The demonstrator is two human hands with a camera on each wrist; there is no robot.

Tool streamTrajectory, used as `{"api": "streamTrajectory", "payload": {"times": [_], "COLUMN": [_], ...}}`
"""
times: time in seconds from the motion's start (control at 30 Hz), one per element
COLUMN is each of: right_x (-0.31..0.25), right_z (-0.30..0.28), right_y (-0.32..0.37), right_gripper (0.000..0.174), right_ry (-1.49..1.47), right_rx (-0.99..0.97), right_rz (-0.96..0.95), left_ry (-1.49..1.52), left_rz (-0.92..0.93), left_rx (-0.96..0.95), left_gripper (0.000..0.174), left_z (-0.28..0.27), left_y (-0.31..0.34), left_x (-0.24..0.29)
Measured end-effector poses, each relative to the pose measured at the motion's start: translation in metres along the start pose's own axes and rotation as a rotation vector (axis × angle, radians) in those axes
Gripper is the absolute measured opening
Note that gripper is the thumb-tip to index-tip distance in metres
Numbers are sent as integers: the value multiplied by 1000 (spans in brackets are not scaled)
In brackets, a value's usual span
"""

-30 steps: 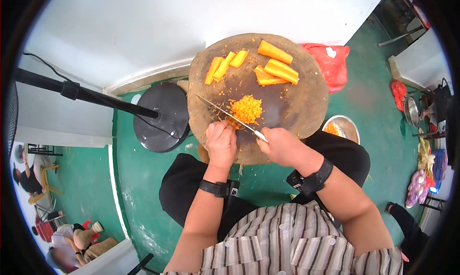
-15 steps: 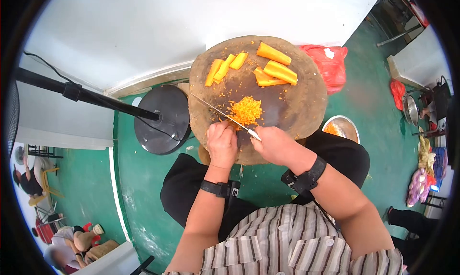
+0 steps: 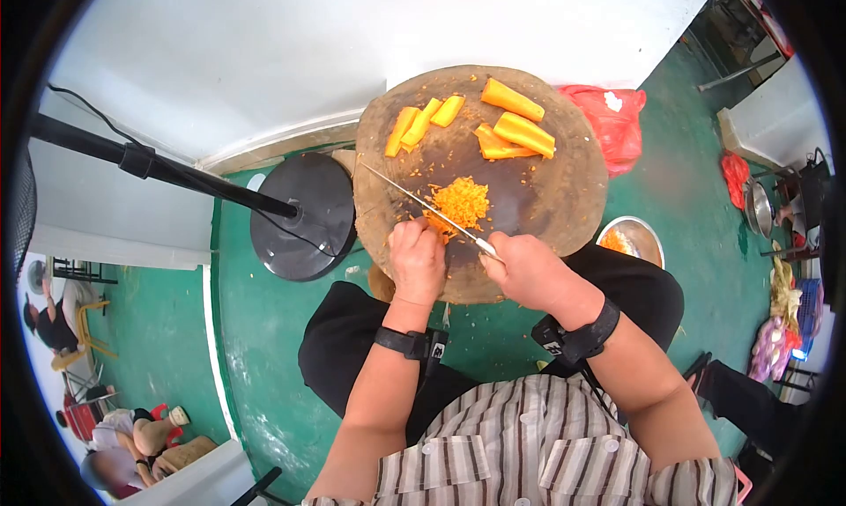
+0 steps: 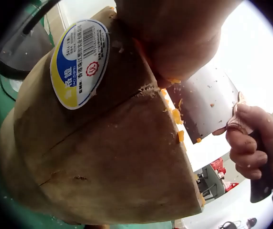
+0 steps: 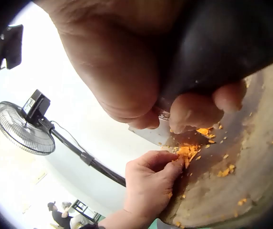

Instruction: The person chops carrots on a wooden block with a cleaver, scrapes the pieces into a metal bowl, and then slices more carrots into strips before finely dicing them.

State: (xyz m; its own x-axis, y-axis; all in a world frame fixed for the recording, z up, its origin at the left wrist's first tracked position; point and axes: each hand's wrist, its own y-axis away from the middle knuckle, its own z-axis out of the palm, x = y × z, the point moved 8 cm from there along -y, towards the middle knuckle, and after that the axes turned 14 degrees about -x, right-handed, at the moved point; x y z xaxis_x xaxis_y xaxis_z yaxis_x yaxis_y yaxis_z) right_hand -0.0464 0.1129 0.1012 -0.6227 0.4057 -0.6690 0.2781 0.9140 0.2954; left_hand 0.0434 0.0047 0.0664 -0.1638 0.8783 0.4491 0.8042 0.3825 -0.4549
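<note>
My right hand (image 3: pixel 529 273) grips the dark handle of a cleaver (image 5: pixel 148 133), whose broad blade is seen nearly edge-on in the head view. The blade stands on the round wooden chopping block (image 3: pixel 564 189), between a mound of finely chopped carrot (image 3: pixel 462 202) and my left hand (image 3: pixel 416 261). With bent fingers and thumb, the left hand pinches shredded carrot (image 5: pixel 187 153) right beside the blade, at the block's near edge. Thick carrot pieces (image 3: pixel 524 134) lie at the block's far right. Slimmer carrot pieces (image 3: pixel 421 125) are at its far left.
A metal bowl (image 3: pixel 648 237) with chopped bits stands right of the block, by my knee. A red plastic bag (image 3: pixel 617 123) sits behind it. To the left are a fan's round base (image 3: pixel 300 215) and pole (image 3: pixel 167 167). A white wall (image 3: pixel 291 48) rises behind.
The cleaver and right hand have shifted slightly left, then back right. My left hand keeps its place at the near edge, holding the shreds. The carrot pieces have stayed put.
</note>
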Motion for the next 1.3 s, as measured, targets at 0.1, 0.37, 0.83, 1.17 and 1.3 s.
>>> {"api": "streamTrajectory", "payload": {"times": [0.1,0.37,0.83,1.17,1.3], "right_x": [0,10,-5,-5,-7], "right_z": [9,10,12,9,15], "right_y": [-10,-15,-11,-23,-15], "right_gripper": [23,25,23,23,23], "right_ry": [2,-23,80,59,45], "right_rx": [-41,-37,-72,24,-50], "right_rz": [46,62,14,-83,9], "left_ry": [11,68,3,-10,-14], "left_rz": [17,-37,3,21,-9], "left_rx": [18,26,15,37,23], "left_gripper": [17,18,18,17,17], "left_z": [-2,-12,-6,-4,-5], "left_y": [0,3,4,4,6], "left_x": [3,4,3,3,4]}}
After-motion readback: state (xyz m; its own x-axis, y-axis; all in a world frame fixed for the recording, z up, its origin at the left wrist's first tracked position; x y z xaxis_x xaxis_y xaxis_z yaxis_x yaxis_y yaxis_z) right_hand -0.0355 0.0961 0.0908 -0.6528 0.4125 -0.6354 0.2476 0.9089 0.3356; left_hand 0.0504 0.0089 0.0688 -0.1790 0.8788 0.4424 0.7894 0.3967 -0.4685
